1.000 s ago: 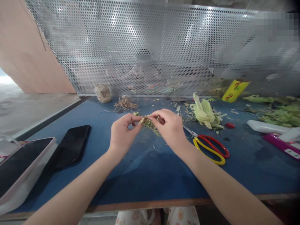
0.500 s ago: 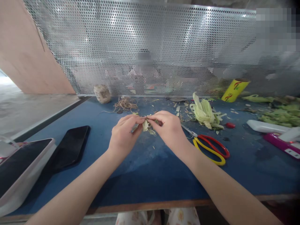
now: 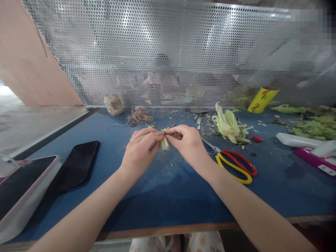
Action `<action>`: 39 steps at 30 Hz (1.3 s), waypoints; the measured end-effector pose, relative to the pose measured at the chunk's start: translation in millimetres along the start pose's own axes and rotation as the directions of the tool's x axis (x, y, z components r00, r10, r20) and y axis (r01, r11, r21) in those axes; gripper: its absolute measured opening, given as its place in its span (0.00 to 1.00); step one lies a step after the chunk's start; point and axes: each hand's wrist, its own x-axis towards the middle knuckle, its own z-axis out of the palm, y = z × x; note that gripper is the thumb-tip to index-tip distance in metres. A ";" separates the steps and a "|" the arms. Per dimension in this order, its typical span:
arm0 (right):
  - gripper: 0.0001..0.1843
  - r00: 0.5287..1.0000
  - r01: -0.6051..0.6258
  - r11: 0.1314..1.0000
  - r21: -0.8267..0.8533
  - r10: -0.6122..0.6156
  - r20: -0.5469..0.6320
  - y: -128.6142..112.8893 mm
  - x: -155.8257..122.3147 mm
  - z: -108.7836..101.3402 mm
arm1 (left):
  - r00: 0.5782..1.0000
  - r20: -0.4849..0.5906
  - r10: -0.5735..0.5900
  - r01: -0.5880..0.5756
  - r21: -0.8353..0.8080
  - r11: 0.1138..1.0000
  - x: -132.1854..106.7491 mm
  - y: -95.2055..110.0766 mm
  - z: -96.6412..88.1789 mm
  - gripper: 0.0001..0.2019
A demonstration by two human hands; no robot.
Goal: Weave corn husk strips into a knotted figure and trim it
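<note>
Over the middle of the blue table, my left hand (image 3: 141, 148) and my right hand (image 3: 187, 143) meet with fingertips pinched together. Between them is a small piece of pale green husk (image 3: 164, 144), hanging below the fingers; its upper part is mostly hidden. A thin thread end shows beside it. Just right of my right hand lie scissors (image 3: 235, 165) with one red and one yellow handle. A bundle of pale husk leaves (image 3: 228, 125) rests behind them. Brown twine (image 3: 140, 116) sits in a loose heap beyond my left hand.
At left are a black phone (image 3: 78, 162) and a white-rimmed device (image 3: 28, 185). A whitish lump (image 3: 113, 104) and a yellow roll (image 3: 263, 100) stand near the perforated metal screen (image 3: 183, 42); a person shows behind it. A purple-and-white power strip (image 3: 319, 159) and leaf scraps (image 3: 316, 127) lie right.
The fingers have shifted slightly around the husk piece, and its hanging end now points straighter down. Both hands stay in nearly the same place; the view has moved a little.
</note>
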 end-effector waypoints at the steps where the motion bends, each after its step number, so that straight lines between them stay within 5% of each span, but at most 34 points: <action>1: 0.07 1.000 -0.023 0.998 0.053 0.022 0.010 1.6 0.2 1.3 | 1.000 -0.004 0.006 -0.006 0.002 1.000 -0.1 -0.2 0.2 0.06; 6: 0.06 0.998 -0.068 0.988 0.135 0.065 0.026 2.9 -0.1 3.9 | 1.000 -0.026 0.011 -0.011 0.012 1.000 -0.5 -0.8 1.5 0.05; 10: 0.05 0.984 0.162 0.974 -0.159 -0.171 -0.050 -1.7 -2.8 2.6 | 1.000 -0.008 -0.009 0.009 0.028 1.000 -1.1 0.9 1.3 0.04; 14: 0.09 0.917 0.365 0.837 -0.407 -0.399 0.002 -2.3 -7.8 2.9 | 0.996 0.025 -0.090 0.089 0.022 0.996 -1.6 3.3 0.6 0.05; 19: 0.10 0.873 0.447 0.750 -0.488 -0.485 0.055 -3.8 -12.5 2.2 | 0.947 0.058 -0.317 0.321 -0.077 0.944 -0.5 5.1 -1.2 0.07; 25: 0.05 0.966 0.250 0.952 -0.178 -0.259 -0.029 -7.7 -5.7 0.9 | 0.898 0.119 -0.424 0.437 -0.133 0.889 3.7 9.1 -5.6 0.05; 28: 0.05 0.994 0.070 0.997 0.009 -0.071 0.082 -7.9 -1.0 -1.3 | 0.882 0.137 -0.450 0.469 -0.187 0.863 5.0 8.7 -5.7 0.05; 32: 0.08 0.961 -0.141 0.963 0.231 0.077 0.266 -7.7 2.4 -8.4 | 0.875 0.145 -0.462 0.484 -0.281 0.828 6.1 6.7 -4.1 0.02; 36: 0.11 0.941 -0.241 0.908 0.344 0.133 0.310 -5.8 3.7 -14.2 | 0.890 0.196 -0.411 0.455 -0.412 0.789 6.2 4.2 -3.4 0.15; 39: 0.11 0.926 -0.311 0.858 0.408 0.177 0.334 -4.2 4.4 -15.8 | 0.897 0.246 -0.366 0.439 -0.421 0.794 5.5 1.8 -4.7 0.12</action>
